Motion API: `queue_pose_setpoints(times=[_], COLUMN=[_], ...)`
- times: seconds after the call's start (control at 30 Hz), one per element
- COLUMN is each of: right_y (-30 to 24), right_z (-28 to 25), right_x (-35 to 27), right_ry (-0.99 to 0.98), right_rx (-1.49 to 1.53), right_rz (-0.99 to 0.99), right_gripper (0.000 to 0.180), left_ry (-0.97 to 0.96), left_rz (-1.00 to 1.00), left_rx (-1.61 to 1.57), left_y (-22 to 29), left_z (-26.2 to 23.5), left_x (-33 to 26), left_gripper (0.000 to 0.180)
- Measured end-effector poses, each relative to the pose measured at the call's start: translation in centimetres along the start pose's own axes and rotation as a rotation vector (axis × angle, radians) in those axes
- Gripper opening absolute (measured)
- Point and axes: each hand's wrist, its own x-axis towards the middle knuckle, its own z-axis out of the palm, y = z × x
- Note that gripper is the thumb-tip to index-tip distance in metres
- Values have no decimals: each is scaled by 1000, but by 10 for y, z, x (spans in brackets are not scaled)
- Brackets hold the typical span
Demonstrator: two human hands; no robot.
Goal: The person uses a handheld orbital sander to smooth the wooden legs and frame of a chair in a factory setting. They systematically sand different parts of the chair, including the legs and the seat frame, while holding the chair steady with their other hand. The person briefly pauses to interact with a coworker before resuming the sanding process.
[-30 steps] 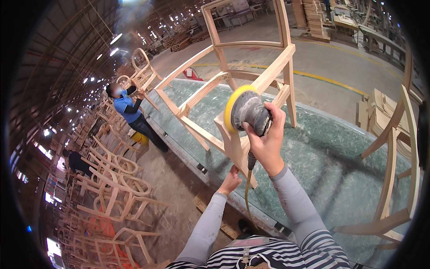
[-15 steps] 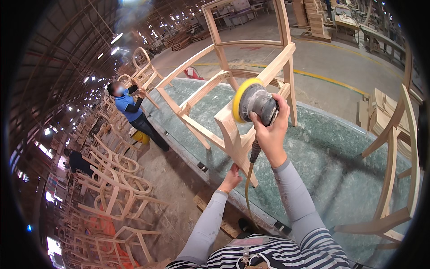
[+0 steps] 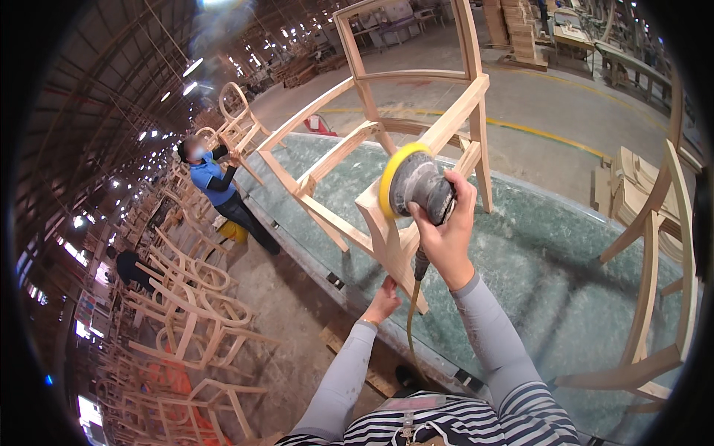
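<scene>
A bare wooden armchair frame (image 3: 446, 125) without a seat stands on the green worktable in front of me. My right hand (image 3: 446, 236) grips a grey palm sander (image 3: 425, 187) with a yellow pad. The pad's edge is against the front part of the chair's near armrest, tilted; how much of its face touches is hidden. A hose (image 3: 411, 316) hangs from the sander toward my body. Lower down, my left hand (image 3: 382, 300) is closed on the chair's near front leg (image 3: 405, 269), its fingers partly hidden behind the wood.
The green worktable (image 3: 513, 275) runs from far left to near right. Another chair frame (image 3: 648, 297) stands at the right. A person in blue (image 3: 216, 178) handles a chair at the table's far end. Many chair frames (image 3: 201, 312) crowd the floor at left; stacked wooden parts (image 3: 643, 186) lie beyond the table.
The sander and my right hand have shifted slightly down and to the left, toward the armrest's front end. My left hand stays on the leg.
</scene>
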Motion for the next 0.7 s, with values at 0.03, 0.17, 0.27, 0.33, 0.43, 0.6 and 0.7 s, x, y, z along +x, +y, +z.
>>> queue_pose_setpoints(times=[0.03,0.17,0.27,0.33,0.43,0.6,0.7], right_y=[2,12,9,4,12,22,9], right_z=[1,0,-1,1,0,-2,-4], right_x=[3,12,7,3,9,14,9], right_ry=[12,35,13,-3,50,65,-5], right_rx=[-7,-5,-11,-11,-15,-2,13], right_rz=[-4,45,34,-7,27,59,30], right_gripper=[66,66,66,66,66,65,65], left_ry=[-4,-18,-7,-6,-13,1,5], left_rz=[-7,-38,-49,-47,-66,-58,-69], left_rx=[14,5,-21,-19,0,-52,-26], left_y=[-1,1,0,1,3,5,3], left_z=[-1,1,1,-3,-2,5,0], left_x=[0,4,1,-1,1,1,-2], left_gripper=[87,86,86,87,88,87,88])
